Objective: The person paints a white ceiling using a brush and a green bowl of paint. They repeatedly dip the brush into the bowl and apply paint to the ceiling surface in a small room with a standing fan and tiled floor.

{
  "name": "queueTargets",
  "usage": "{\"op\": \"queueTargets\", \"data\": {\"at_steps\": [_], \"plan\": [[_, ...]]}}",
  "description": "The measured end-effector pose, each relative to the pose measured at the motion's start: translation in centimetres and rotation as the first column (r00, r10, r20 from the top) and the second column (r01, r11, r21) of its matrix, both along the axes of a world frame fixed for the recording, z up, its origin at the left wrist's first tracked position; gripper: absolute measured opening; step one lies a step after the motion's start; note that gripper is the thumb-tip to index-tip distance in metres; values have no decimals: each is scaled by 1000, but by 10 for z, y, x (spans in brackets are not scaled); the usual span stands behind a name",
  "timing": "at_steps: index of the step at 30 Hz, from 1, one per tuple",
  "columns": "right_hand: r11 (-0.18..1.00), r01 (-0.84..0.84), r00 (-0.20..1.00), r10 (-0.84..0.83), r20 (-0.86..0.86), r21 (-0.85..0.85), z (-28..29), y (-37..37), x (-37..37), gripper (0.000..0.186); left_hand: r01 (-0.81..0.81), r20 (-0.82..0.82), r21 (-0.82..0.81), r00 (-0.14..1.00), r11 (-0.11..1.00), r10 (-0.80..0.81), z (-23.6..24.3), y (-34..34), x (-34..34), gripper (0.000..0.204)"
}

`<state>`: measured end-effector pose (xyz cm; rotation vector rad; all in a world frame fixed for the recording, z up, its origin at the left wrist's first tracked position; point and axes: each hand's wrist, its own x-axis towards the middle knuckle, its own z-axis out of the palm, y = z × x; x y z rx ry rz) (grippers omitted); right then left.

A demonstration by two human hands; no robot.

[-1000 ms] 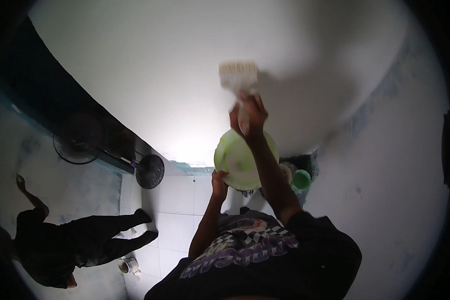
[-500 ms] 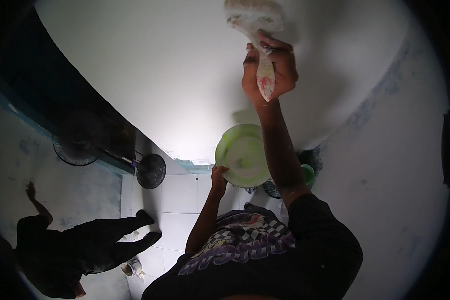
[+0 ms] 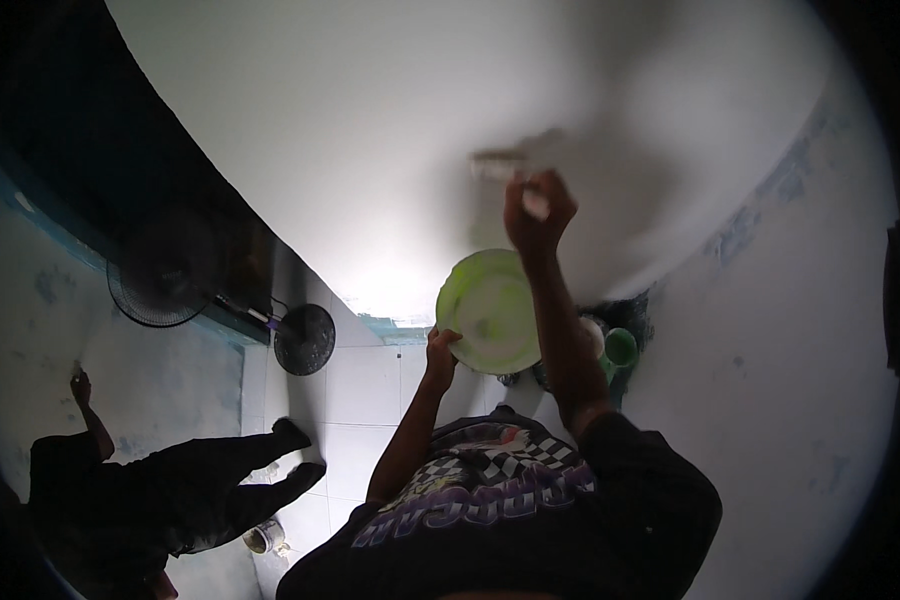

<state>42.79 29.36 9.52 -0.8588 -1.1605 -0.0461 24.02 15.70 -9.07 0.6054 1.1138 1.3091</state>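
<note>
Left hand (image 3: 440, 358): grasping green plate (image 3: 488, 318) by its lower-left edge. Right hand (image 3: 541, 212): clenched around brush (image 3: 497, 166), before white wall (image 3: 370, 150).

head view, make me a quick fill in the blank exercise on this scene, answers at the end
1. The round plate held in the left hand is mostly pale ____.
2. The right hand grips the brush by its ____.
3. The fan stands toward the ____ edge of the picture.
4. In the picture, the green container shows to the ____ of the plate.

Missing words: green; handle; left; right.
</note>
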Motion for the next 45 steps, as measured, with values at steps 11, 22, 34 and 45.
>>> {"op": "queueTargets", "data": {"at_steps": [11,22,34,45], "plan": [[945,-18,999,7,35,327,20,-2,-27,17,22,7,50,1000,998,-22,23,-1,-2,45],[922,-94,988,131,-76,376,58,-4,-35,15,21,-44,-9,999,1000,-22,21,-7,-12,47],[965,-116,993,113,25,234,-33,-7,-61,17,32,-57,64,998,997,-28,33,-6,-17,50],[863,74,995,-26,-101,499,99,15,-35,15,14,-69,57,998,998,-10,14,7,-31,48]]}}
